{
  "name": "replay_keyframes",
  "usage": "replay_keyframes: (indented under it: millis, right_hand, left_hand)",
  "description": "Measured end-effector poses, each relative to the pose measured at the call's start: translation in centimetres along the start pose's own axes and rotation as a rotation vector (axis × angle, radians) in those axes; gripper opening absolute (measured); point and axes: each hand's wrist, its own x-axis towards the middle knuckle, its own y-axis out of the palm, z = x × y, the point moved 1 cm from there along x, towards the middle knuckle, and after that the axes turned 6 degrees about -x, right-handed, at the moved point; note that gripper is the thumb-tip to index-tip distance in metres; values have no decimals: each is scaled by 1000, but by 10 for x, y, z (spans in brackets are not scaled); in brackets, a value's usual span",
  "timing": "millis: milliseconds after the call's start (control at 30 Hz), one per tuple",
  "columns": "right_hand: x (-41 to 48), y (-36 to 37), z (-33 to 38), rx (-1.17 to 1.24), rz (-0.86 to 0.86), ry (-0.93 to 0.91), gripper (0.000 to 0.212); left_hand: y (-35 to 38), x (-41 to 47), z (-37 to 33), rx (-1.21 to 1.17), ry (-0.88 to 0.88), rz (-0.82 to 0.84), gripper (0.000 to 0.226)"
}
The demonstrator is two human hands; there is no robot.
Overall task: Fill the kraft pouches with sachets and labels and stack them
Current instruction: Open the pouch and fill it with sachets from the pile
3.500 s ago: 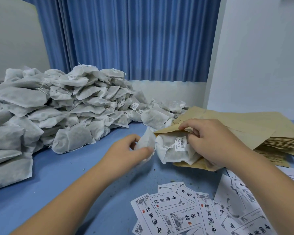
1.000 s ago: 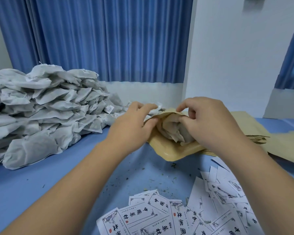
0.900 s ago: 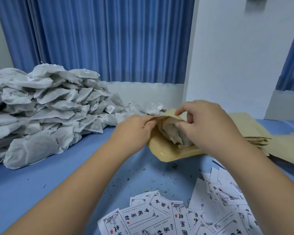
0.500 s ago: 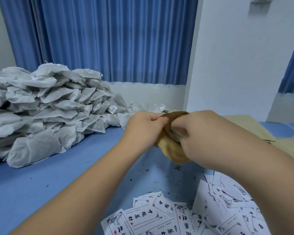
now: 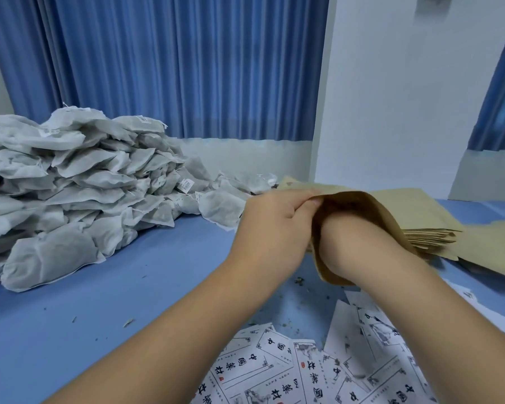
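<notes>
The step in hand is judged to be the seating of sachets deep in the kraft pouch point(image 5: 370, 209). This pouch is held just above the table point(image 5: 99, 316), in front of the stack of empty pouches point(image 5: 432, 237). The step is done well if the mouth is held wide by its rim while the contents are pressed flat toward the bottom. That way no corner is left bunched near the opening and room is left for a label. The paper should be supported from outside, since a hard push against one seam could crease or tear it. The pushing hand is best drawn out straight, so that nothing is dragged back with it.

The left hand point(image 5: 271, 228) is raised at the pouch's near left edge, with its back turned toward the camera. The rim is pinched between its thumb and curled fingers point(image 5: 299, 199). The right hand point(image 5: 337, 231) is thrust into the open mouth to about the wrist, the forearm angled up from the lower right. Its fingers are hidden by the paper, so it cannot be told whether they are clenched, released or grasping a sachet. No sachet can be seen inside the pouch from this view.

The pile of sachets point(image 5: 85, 185) is heaped on the left of the table. The printed labels point(image 5: 274, 363) are scattered at the near edge beneath the forearms, and none is touched.
</notes>
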Motion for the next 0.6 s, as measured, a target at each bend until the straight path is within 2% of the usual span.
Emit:
replay_keyframes:
  millis: [100,167,200,233,300,400,600]
  right_hand:
    - [2,-7,1,-107,-48,-32,18]
    - [1,2,0,-26,-161,-71,7]
    - [-2,7,-1,72,-230,-73,15]
    - [-6,10,-3,172,-262,-70,22]
    - [-15,9,-3,200,-221,-114,26]
    - [-27,-6,-1,227,-173,-154,23]
    - [-67,-25,-2,278,-242,-334,15]
  left_hand:
    - [3,-3,6,121,135,-37,23]
    - [2,-4,14,236,168,-40,20]
    - [0,-4,18,287,160,-31,21]
    - [-2,-3,22,336,141,-14,23]
    - [-5,-1,27,426,81,40,25]
    - [-8,4,24,506,-10,109,24]
    - [-19,8,13,610,-222,284,28]
